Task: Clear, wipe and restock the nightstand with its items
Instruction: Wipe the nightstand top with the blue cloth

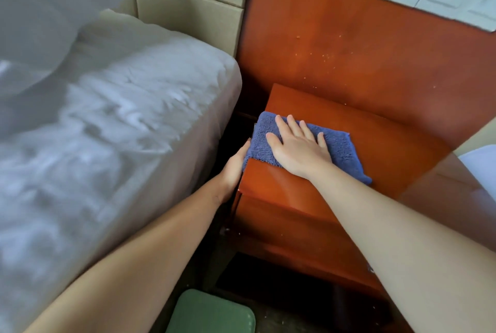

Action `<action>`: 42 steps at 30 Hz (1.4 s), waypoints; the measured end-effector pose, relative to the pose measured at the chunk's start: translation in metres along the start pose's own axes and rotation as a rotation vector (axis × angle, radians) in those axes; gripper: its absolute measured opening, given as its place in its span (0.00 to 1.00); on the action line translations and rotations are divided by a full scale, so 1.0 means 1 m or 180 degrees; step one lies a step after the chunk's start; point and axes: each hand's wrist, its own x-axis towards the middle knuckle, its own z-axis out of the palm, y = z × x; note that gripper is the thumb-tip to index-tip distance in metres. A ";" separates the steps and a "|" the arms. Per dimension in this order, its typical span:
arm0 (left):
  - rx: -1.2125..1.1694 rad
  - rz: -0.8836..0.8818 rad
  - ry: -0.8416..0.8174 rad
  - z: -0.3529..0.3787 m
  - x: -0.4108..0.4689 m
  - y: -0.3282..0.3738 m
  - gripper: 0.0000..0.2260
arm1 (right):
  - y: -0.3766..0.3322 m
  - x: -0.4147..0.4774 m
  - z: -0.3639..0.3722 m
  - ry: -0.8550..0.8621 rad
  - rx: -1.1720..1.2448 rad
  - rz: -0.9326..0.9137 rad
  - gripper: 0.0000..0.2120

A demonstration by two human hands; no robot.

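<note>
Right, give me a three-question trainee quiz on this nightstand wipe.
1. True or false: the right hand lies flat on the blue cloth.
2. Where is the left hand? A) on the bed B) at the nightstand's left edge, beside the cloth C) on the green stool
3. Fill in: the nightstand top shows no items, only the ____.

Key: 1 true; 2 B; 3 cloth.

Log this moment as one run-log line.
step: wiping | right hand: flat on cloth | left hand: at nightstand left edge | top: no items
</note>
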 end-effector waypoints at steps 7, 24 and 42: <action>0.0706 0.0002 0.0253 0.010 -0.085 -0.007 0.17 | -0.010 -0.064 0.005 -0.0034 0.0071 -0.0157 0.29; 0.6394 0.1108 0.0675 0.066 -0.100 0.019 0.27 | 0.078 -0.117 -0.002 -0.0055 0.0216 -0.0257 0.28; 0.6454 0.1114 -0.1024 0.252 -0.008 -0.070 0.29 | 0.283 -0.162 -0.021 0.0197 0.0000 0.0776 0.26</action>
